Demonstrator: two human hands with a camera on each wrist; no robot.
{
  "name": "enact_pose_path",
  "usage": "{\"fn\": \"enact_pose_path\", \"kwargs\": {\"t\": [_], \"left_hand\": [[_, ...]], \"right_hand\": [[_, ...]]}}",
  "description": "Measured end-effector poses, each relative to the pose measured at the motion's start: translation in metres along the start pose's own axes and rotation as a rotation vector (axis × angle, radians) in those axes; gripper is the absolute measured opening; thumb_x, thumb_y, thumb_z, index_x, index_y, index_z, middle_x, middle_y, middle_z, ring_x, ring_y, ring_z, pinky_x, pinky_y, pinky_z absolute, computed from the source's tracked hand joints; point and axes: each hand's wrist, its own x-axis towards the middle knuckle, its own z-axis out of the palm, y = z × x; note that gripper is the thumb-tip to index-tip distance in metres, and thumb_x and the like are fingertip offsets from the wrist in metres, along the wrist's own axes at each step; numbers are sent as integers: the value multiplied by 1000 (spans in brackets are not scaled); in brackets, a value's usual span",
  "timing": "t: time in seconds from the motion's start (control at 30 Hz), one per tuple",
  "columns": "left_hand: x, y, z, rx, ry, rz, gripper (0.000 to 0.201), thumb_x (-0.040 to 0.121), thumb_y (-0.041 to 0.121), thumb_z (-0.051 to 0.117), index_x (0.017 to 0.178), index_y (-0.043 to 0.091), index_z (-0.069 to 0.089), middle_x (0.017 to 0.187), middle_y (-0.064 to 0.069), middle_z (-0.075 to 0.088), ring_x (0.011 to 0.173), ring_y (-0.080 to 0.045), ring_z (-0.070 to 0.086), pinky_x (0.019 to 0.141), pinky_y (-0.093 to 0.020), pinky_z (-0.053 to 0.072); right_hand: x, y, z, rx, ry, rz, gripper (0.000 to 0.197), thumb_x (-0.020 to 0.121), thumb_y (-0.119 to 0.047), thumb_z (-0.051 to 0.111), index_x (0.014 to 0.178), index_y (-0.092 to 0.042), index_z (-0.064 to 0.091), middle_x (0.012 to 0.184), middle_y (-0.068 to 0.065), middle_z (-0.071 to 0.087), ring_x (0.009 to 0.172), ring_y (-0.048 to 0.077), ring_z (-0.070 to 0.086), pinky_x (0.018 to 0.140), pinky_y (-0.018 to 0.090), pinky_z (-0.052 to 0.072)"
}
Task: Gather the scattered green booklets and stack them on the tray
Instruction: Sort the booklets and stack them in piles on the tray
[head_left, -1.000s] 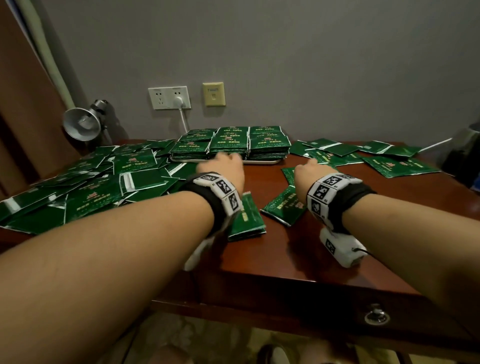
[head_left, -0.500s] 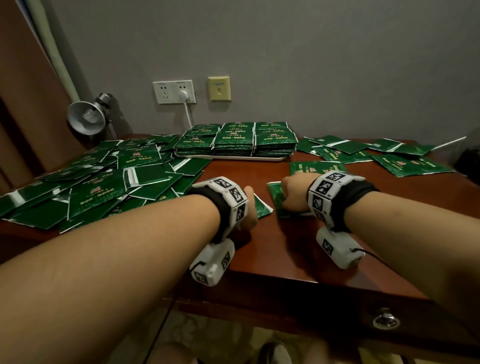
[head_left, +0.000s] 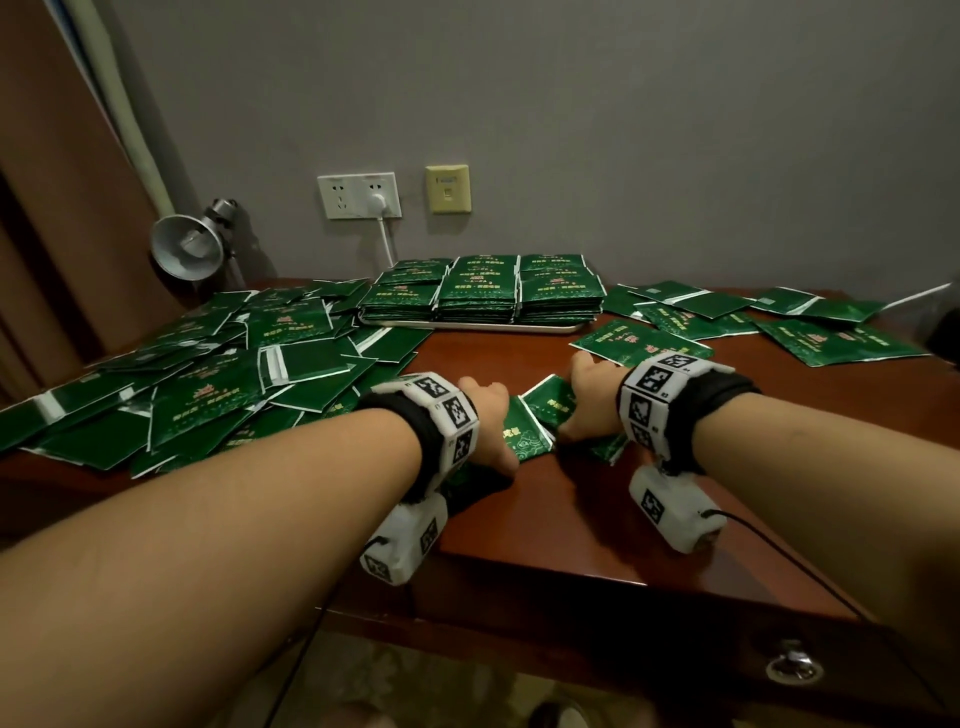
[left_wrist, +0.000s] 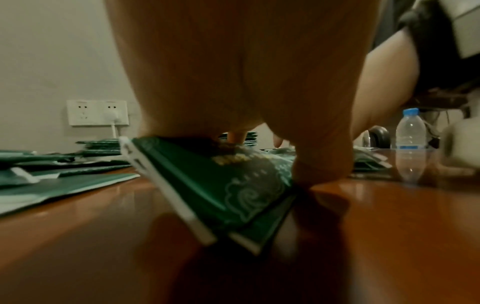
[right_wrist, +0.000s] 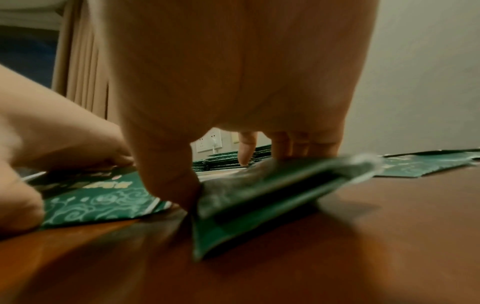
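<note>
Three neat stacks of green booklets (head_left: 480, 291) fill the white tray (head_left: 467, 327) at the back of the table. Near the front middle, my left hand (head_left: 491, 423) grips a small tilted bundle of booklets (left_wrist: 221, 185), thumb (left_wrist: 319, 170) against its edge. Just to its right, my right hand (head_left: 592, 402) grips another bundle (right_wrist: 272, 185), thumb (right_wrist: 176, 185) on the near edge and fingers (right_wrist: 285, 148) on the far edge. The two bundles (head_left: 540, 421) almost touch between the hands.
A big heap of loose booklets (head_left: 208, 374) covers the table's left half. More booklets (head_left: 831, 338) lie at the right back. A lamp (head_left: 189, 249) and wall socket (head_left: 358, 195) are behind, a water bottle (left_wrist: 410, 133) at far right.
Both hands drew back from beside the tray toward the table's front, dragging booklets along. They have since closed in on each other, and the bundles now tilt up off the wood.
</note>
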Motion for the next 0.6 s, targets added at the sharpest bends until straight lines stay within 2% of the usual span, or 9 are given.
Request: {"fn": "enact_pose_path", "kwargs": {"t": [0.03, 0.13, 0.17, 0.27, 0.43, 0.53, 0.6], "left_hand": [[0, 0, 2, -4, 3, 7, 76, 71, 55, 74, 125, 15, 38, 122, -11, 47, 106, -33, 56, 92, -47, 49], [0, -5, 3, -99, -15, 52, 83, 69, 50, 78, 128, 14, 32, 116, -7, 54, 96, -26, 57, 78, -37, 51], [-1, -8, 1, -110, -2, 64, 87, 66, 51, 80, 129, 15, 31, 115, -6, 53, 97, -25, 56, 77, -37, 51], [1, -20, -6, -26, 81, 83, 92, 59, 51, 83, 128, 17, 32, 116, -6, 50, 103, -27, 55, 85, -42, 51], [12, -52, -22, 44, 188, 84, 72, 64, 38, 80, 120, 19, 38, 107, -2, 49, 100, -23, 51, 82, -39, 41], [24, -72, -35, 103, 232, 75, 62, 67, 35, 79, 113, 22, 39, 101, 4, 52, 99, -21, 50, 94, -46, 36], [35, -86, -45, 145, 249, 68, 62, 68, 34, 79, 114, 24, 39, 102, 5, 53, 101, -21, 52, 97, -47, 36]], "right_hand": [[0, -1, 0, 5, -5, 5, 78, 70, -52, 76, 122, -12, 35, 110, 10, 58, 98, 28, 60, 87, 42, 53], [-3, -3, 0, -32, -5, -10, 69, 72, -46, 75, 118, -12, 35, 107, 11, 56, 95, 29, 60, 84, 42, 55], [-4, -4, 0, -44, -5, -21, 66, 73, -44, 73, 116, -12, 35, 107, 12, 55, 95, 29, 60, 83, 42, 54], [-3, -5, 1, -15, -33, -27, 64, 73, -47, 71, 115, -14, 36, 110, 12, 52, 97, 29, 57, 84, 42, 53], [7, -7, -7, -29, -64, -31, 72, 69, -56, 73, 112, -15, 34, 109, 10, 52, 96, 28, 57, 84, 43, 53], [16, -13, -9, -92, -26, -53, 70, 66, -56, 72, 110, -17, 34, 110, 10, 46, 96, 30, 56, 83, 45, 53], [24, -18, -12, -112, -6, -81, 66, 67, -52, 73, 108, -18, 34, 111, 10, 44, 97, 30, 55, 83, 44, 53]]}}
